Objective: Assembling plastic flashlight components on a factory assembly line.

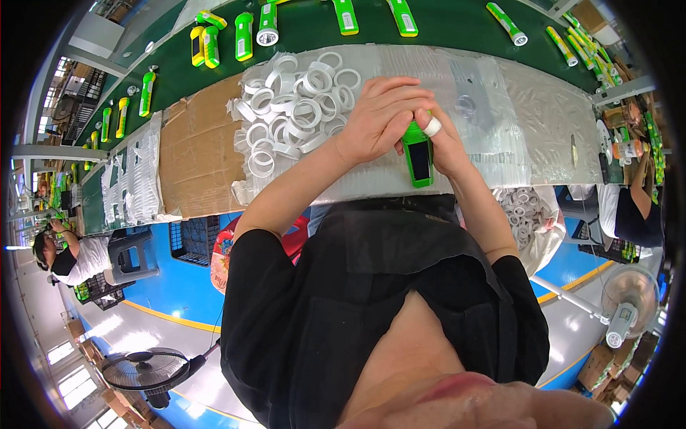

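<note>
Above the middle of the bench I hold a green flashlight [420,159] with a dark panel on its side, its tail end toward me. My right hand [446,148] is closed round its body, and a white wrap [432,126] covers part of one finger. Over the flashlight's head end lies my left hand [377,118], its fingers pressed together and reaching across to the right hand. Both hands hide that end, so I cannot tell what is on it. Just left of my left hand lies a heap of loose white plastic rings [306,112].
Several green and yellow flashlights [244,37] stand or lie on the green belt [457,25] beyond the bench. Cardboard [196,146] and plastic sheeting [493,107] cover the worktop. A bag of white rings [525,214] hangs at right. Fans [146,368] and co-workers [78,254] flank me.
</note>
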Action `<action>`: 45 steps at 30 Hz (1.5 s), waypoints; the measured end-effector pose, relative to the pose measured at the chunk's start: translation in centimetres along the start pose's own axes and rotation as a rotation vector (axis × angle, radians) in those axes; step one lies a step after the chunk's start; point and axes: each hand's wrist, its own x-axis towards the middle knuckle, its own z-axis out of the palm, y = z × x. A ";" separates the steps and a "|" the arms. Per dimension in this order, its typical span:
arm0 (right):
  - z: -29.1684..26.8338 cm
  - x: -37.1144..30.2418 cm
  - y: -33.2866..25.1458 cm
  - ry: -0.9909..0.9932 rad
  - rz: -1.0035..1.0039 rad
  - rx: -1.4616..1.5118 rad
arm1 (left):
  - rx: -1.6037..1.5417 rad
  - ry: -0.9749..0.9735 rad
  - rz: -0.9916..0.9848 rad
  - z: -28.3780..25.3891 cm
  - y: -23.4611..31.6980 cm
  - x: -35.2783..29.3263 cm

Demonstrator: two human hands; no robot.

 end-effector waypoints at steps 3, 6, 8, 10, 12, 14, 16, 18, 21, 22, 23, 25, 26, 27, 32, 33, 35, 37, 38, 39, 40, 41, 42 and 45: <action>0.4 0.2 0.1 0.016 0.043 -0.035 | 0.005 -0.003 0.008 0.1 -0.4 -0.1; 0.0 0.8 0.6 0.048 -0.042 0.007 | -0.025 -0.008 -0.001 -0.2 -0.8 0.5; -0.6 1.7 -0.4 0.064 -0.195 -0.092 | -0.051 0.095 -0.062 -0.5 -1.9 1.0; -1.4 3.0 -0.7 0.101 -0.377 -0.078 | 0.261 0.112 -0.285 -1.9 -3.4 2.0; -2.0 3.8 -0.3 0.187 -0.416 -0.145 | 0.444 -0.034 -0.304 -3.3 -6.0 1.2; -2.6 4.0 0.8 0.177 -0.417 -0.155 | 0.796 -0.592 -0.383 -3.8 -8.0 0.3; -2.9 4.2 1.0 0.153 -0.421 -0.178 | 0.802 -0.742 -0.397 -3.9 -8.8 0.8; -2.8 4.2 0.9 0.154 -0.427 -0.181 | 0.805 -0.894 -0.413 -4.0 -9.6 1.2; -2.7 4.1 0.9 0.152 -0.435 -0.179 | 0.685 -0.937 -0.451 -4.3 -9.8 1.7; -2.8 4.0 0.9 0.156 -0.428 -0.165 | 0.494 -0.706 -0.523 -4.4 -9.3 1.9; -2.8 4.0 0.9 0.159 -0.422 -0.151 | 0.301 -0.474 -0.585 -4.4 -8.7 2.2; -2.6 4.0 0.7 0.167 -0.404 -0.158 | -0.216 -0.199 -0.673 -4.8 -6.2 3.8; -2.7 3.9 0.7 0.177 -0.380 -0.168 | -0.394 -0.158 -0.735 -5.0 -4.1 4.9; -2.6 3.9 0.8 0.177 -0.381 -0.168 | -0.397 -0.111 -0.644 -4.5 -3.3 4.7; -2.4 4.2 0.6 0.180 -0.409 -0.237 | -0.094 -0.066 -0.365 -2.5 -0.5 4.3; -2.3 4.1 0.6 0.181 -0.410 -0.237 | -0.095 -0.067 -0.364 -2.3 -0.4 4.3; -2.4 4.0 0.7 0.129 -0.420 -0.239 | -0.025 -0.002 -0.273 -1.8 -0.5 4.0; -3.4 4.2 1.1 0.144 -0.409 -0.263 | -0.029 -0.007 -0.250 -1.6 -0.9 3.8; -3.8 4.2 1.2 0.159 -0.398 -0.286 | -0.033 -0.014 -0.227 -1.5 -1.1 3.8; -3.6 4.1 1.0 0.158 -0.397 -0.286 | -0.032 -0.013 -0.228 -1.5 -1.2 3.8; -3.5 3.9 0.6 0.174 -0.466 -0.239 | -0.019 -0.040 -0.205 -1.6 -1.2 3.9; -3.3 3.8 0.2 0.190 -0.535 -0.192 | -0.006 -0.066 -0.182 -1.6 -1.2 4.0; -3.7 3.7 -0.4 0.194 -0.538 -0.195 | -0.009 -0.067 -0.177 -1.6 -1.1 4.3; -6.2 3.1 -2.7 0.117 -0.514 -0.532 | -0.005 -0.122 -0.187 -1.5 -0.7 4.7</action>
